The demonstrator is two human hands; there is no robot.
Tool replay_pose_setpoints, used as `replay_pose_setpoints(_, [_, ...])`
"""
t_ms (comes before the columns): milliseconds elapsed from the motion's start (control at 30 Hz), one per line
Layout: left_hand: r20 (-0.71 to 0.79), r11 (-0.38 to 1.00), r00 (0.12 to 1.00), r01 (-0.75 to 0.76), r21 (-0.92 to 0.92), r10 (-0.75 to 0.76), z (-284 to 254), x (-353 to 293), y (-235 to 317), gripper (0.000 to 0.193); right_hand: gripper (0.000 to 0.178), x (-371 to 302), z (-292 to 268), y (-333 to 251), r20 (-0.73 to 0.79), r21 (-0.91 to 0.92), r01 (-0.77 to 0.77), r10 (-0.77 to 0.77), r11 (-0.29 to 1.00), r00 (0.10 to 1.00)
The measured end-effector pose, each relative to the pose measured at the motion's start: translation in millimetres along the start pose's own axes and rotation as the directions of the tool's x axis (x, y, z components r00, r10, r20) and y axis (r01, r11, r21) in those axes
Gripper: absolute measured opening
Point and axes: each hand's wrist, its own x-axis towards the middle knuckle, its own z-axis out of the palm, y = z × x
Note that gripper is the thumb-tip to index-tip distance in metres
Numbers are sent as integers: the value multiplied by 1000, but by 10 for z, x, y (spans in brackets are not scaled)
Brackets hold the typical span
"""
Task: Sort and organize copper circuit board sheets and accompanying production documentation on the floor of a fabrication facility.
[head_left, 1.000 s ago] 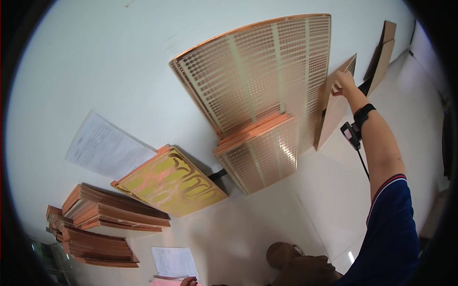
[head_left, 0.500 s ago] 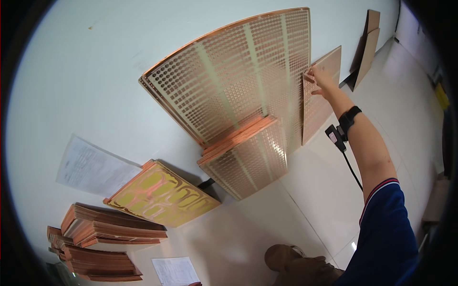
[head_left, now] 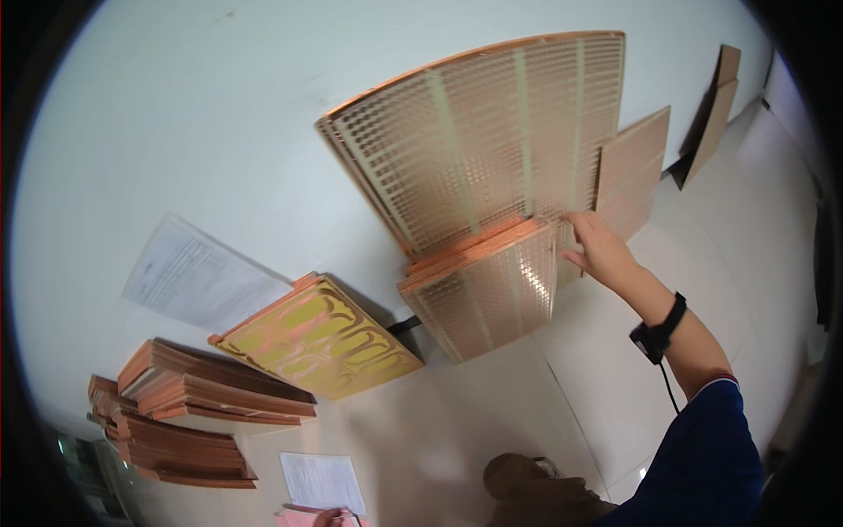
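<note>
My right hand (head_left: 604, 253) reaches in from the right, thumb and forefinger apart, beside the upper right corner of a stack of small copper-coloured perforated panels (head_left: 487, 294). Whether a fingertip touches that corner I cannot tell. Behind the stack, larger perforated copper panels (head_left: 492, 132) lean on the wall. A plainer copper panel (head_left: 634, 171) leans just past my fingers. At the lower edge my left hand (head_left: 328, 518) shows only in part, closed on pink sheets (head_left: 297, 516), with a thin pen-like thing beside its fingers.
Yellow-and-copper patterned panels (head_left: 320, 342) lean further left, near a printed sheet (head_left: 202, 274) against the wall. Stacks of brown-edged panels (head_left: 189, 448) fill the lower left. Another sheet (head_left: 320, 481) appears above the pink ones. Brown boards (head_left: 713, 123) lean at the far right.
My right hand has moved from the plainer panel down and left to the corner of the small stack. The view has shifted, and more of my left hand and the pink sheets shows.
</note>
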Motion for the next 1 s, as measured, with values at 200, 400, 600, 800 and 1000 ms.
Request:
replay_pose_setpoints(200, [-115,999,993,38,5,-38,-620,-389,-139,21,50,82,99,43,-51,-24,164,-165,986,985])
replay_pose_setpoints(400, [-176,998,984,18,-55,-28,-1038,-744,-670,23,29,-211,14,-305,257,-118,160,-126,980,958])
replay_pose_setpoints(600, [-39,951,998,27,-308,-41,-1124,-550,-898,25,23,-513,-92,-1013,404,254,154,-249,955,880])
replay_pose_setpoints(800, [195,891,945,-160,-426,263,-837,110,-1266,31,25,-762,-119,-1715,408,840,-419,107,346,907])
replay_pose_setpoints(1000, [202,525,887,-53,-850,416,-674,148,-808,38,26,-706,356,-2828,527,847,-523,-19,97,850])
